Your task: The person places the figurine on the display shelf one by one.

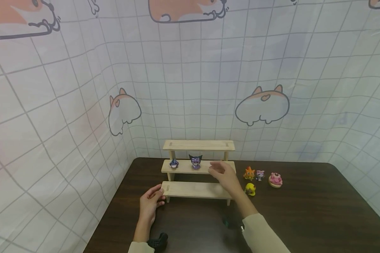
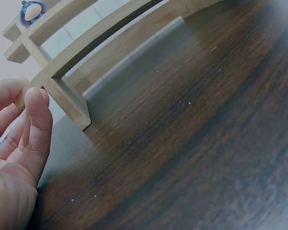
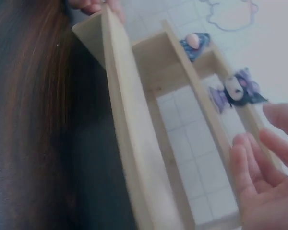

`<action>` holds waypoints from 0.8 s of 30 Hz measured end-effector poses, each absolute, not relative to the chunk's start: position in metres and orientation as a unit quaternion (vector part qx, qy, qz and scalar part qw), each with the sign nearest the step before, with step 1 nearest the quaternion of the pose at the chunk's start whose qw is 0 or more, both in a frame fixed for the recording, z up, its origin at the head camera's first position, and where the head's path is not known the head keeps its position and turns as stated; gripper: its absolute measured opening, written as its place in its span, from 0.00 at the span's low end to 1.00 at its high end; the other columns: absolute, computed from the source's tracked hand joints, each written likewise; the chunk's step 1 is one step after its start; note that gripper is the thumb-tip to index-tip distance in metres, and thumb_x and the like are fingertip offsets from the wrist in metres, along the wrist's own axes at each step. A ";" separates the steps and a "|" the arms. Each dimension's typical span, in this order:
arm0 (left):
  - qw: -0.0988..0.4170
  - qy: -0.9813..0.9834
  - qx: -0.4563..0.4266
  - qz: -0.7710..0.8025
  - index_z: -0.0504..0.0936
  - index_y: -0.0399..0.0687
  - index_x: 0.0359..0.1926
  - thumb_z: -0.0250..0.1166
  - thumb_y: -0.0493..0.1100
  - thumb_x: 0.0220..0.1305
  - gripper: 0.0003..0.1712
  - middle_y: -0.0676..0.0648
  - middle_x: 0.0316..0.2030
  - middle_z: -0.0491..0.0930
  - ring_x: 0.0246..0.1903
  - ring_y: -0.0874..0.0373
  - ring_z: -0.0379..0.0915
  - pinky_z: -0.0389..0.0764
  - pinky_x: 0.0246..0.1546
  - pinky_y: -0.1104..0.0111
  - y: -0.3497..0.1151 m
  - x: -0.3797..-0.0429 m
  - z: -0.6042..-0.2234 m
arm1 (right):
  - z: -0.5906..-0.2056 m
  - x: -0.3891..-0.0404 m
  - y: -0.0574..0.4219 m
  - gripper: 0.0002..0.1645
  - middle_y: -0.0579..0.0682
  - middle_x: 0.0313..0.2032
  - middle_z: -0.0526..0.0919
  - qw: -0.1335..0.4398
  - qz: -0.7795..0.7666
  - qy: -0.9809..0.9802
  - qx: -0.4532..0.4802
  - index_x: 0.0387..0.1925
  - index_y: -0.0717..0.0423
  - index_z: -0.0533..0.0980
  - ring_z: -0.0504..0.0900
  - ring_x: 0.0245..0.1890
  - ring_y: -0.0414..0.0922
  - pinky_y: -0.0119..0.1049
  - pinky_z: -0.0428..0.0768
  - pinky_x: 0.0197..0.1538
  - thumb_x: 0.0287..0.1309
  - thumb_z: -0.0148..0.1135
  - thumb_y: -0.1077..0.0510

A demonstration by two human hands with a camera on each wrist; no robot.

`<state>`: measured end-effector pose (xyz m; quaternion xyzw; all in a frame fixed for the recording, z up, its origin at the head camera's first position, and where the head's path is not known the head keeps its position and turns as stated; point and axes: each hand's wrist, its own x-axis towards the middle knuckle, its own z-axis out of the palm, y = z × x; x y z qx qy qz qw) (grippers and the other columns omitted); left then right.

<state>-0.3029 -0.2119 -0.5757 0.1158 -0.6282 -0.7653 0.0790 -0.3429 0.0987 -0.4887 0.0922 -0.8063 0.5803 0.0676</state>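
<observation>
A light wooden three-step display stand (image 1: 193, 189) stands on the table. My left hand (image 1: 149, 203) pinches the left end of its lowest step; in the left wrist view, thumb and fingers (image 2: 38, 108) meet at that board's end. On the middle step sit a small blue figurine (image 1: 173, 163) and, to its right, a purple-and-black figurine (image 1: 195, 162) with pointed ears. My right hand (image 1: 225, 177) hovers at the right part of the middle step, just right of the purple-and-black figurine (image 3: 237, 90). Its fingers are loosely bent, with a gap to the thumb and nothing between them.
Right of the stand, on the dark table (image 1: 320, 211), are an orange figurine (image 1: 249, 173), a small grey-purple one (image 1: 260, 175), a yellow one (image 1: 250, 189) and a pink one on a round base (image 1: 275, 180). A grid-patterned curtain (image 1: 202, 88) hangs behind.
</observation>
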 end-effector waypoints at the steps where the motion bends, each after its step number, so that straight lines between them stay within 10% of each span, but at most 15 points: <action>1: 0.078 -0.628 0.117 -0.766 0.80 0.36 0.61 0.71 0.41 0.67 0.24 0.54 0.32 0.87 0.29 0.61 0.83 0.86 0.29 0.70 -0.212 -0.303 -0.576 | -0.491 -0.340 0.103 0.22 0.53 0.49 0.87 0.067 0.593 -0.797 0.093 0.58 0.55 0.80 0.86 0.47 0.46 0.41 0.86 0.52 0.67 0.68 0.51; 14: 0.078 -0.633 0.128 -0.760 0.81 0.39 0.61 0.70 0.40 0.68 0.22 0.54 0.33 0.87 0.29 0.61 0.83 0.87 0.30 0.70 -0.211 -0.303 -0.574 | -0.505 -0.302 0.162 0.18 0.62 0.45 0.87 0.095 0.651 -0.751 0.054 0.53 0.61 0.81 0.86 0.38 0.39 0.33 0.86 0.44 0.67 0.69 0.54; 24: 0.079 -0.631 0.128 -0.761 0.82 0.39 0.61 0.70 0.40 0.68 0.22 0.53 0.33 0.87 0.30 0.60 0.83 0.87 0.30 0.69 -0.211 -0.303 -0.576 | -0.507 -0.293 0.207 0.21 0.36 0.43 0.83 0.152 0.606 -0.781 -0.003 0.53 0.62 0.81 0.79 0.42 0.30 0.23 0.80 0.44 0.68 0.67 0.51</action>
